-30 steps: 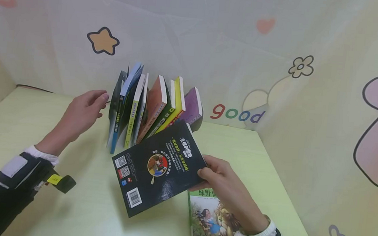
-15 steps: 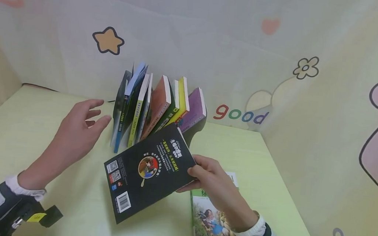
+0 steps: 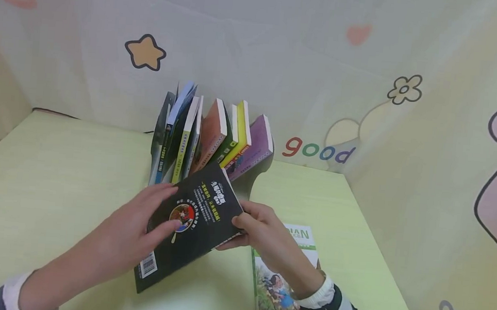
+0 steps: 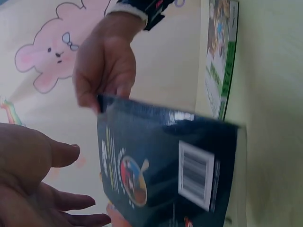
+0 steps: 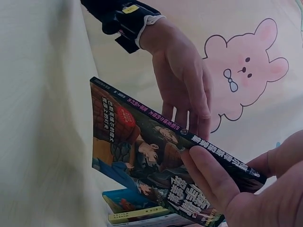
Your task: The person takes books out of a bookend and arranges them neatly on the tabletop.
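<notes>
My right hand pinches a dark paperback book by its right end, thumb on the back cover. That cover, with a barcode and a round picture, faces up toward the head camera, and the book is tilted over the table. In the right wrist view its illustrated front cover and spine show. My left hand reaches over the book's left part in the head view, fingers spread. The left wrist view shows the left hand with straight fingers, a gap between them and the book.
Behind the held book, several books stand in a row against the back wall, among them a yellow book and a purple book at the right end beside a grey bookend. A green-and-white picture book lies flat on the table.
My left hand has come from beside the standing books down and right to the held book. My right hand has brought the dark book slightly left, uncovering more of the flat book.
</notes>
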Action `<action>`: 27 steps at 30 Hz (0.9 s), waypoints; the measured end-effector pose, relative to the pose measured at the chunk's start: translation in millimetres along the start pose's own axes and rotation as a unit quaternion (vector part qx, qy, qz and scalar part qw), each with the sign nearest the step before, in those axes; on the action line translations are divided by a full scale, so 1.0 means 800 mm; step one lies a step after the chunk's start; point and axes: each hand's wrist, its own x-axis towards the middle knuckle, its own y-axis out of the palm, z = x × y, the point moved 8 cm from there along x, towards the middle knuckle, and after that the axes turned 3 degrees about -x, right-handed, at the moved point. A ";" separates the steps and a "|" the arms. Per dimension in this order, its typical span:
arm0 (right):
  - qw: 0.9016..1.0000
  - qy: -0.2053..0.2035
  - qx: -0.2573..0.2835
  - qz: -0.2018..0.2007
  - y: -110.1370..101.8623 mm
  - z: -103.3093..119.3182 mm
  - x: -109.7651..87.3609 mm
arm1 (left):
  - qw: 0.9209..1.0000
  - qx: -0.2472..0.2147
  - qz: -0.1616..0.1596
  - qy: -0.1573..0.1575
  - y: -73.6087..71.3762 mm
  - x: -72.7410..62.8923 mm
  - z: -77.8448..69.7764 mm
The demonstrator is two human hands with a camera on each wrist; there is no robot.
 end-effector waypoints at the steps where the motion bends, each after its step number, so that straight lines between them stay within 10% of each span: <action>1: 1.000 0.000 0.002 0.001 0.001 0.000 0.001 | 1.000 0.009 0.004 0.005 0.005 -0.002 -0.002; 27: 0.998 -0.013 0.058 0.030 0.033 0.007 0.013 | 0.995 0.085 0.041 -0.007 0.044 -0.018 0.004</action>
